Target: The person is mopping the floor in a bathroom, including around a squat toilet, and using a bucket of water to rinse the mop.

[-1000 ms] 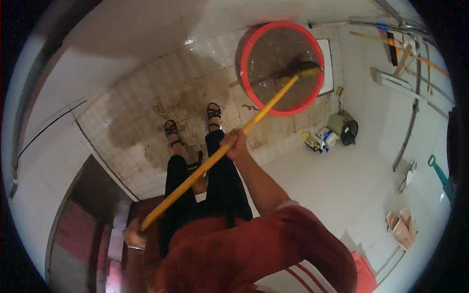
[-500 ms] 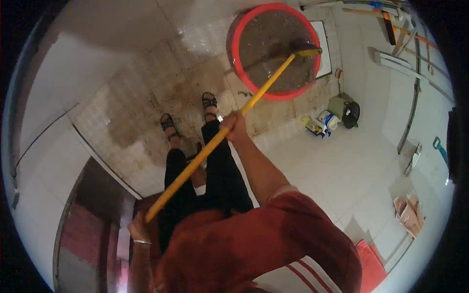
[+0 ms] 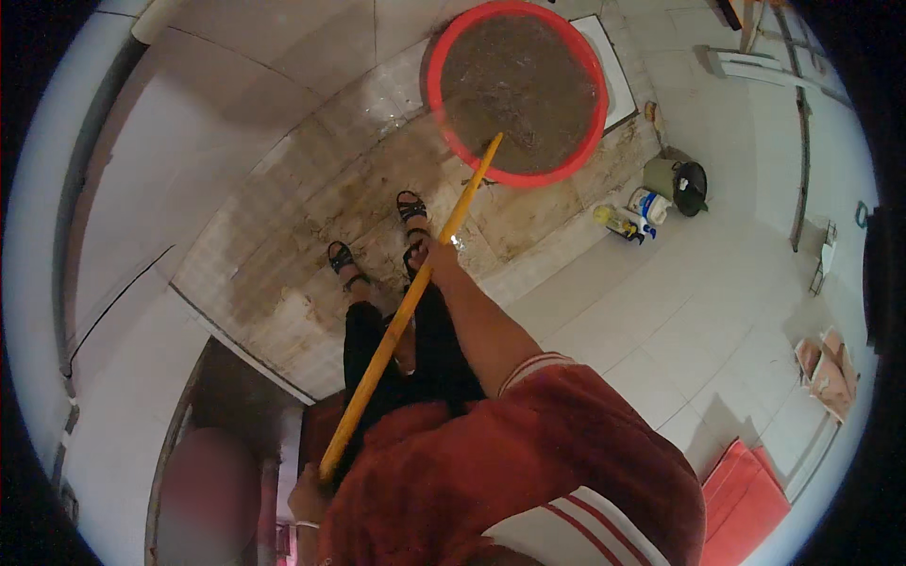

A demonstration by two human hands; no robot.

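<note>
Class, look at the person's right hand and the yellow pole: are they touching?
Touching. The head view shows the right hand closed around the yellow pole, with no gap between them.

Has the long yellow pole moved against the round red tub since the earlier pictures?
Yes, leftward and nearer: against the tub, the visible end of the pole now meets the murky water closer to the near rim.

The red tub (image 3: 538, 178) at the top looks like smooth plastic, and its water (image 3: 519, 75) is shiny. The yellow stick (image 3: 384, 356) in the middle looks smooth, wood or plastic, too hard to tell. The red shirt (image 3: 528, 453) at the bottom is dull cloth; the brown floor (image 3: 311, 203) looks rough.
</note>
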